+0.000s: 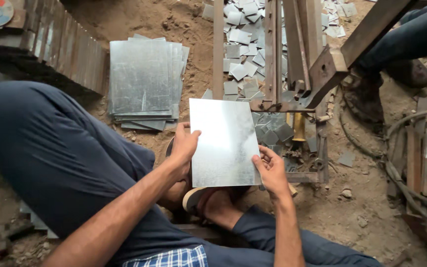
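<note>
You sit on the dirt floor (371, 217) with your legs crossed, and you hold a metal sheet (225, 142) above your foot. Your left hand (184, 145) pinches its left edge, thumb on top. Your right hand (271, 170) pinches the lower right corner in the same way. The sheet looks thin, light and stiff, but its edges are probably sharp and the face is smooth, so grip the borders firmly. Beyond it lies a stack of sheets (144, 81), then small offcuts (240, 49) beside a rusty steel frame (292, 59).
</note>
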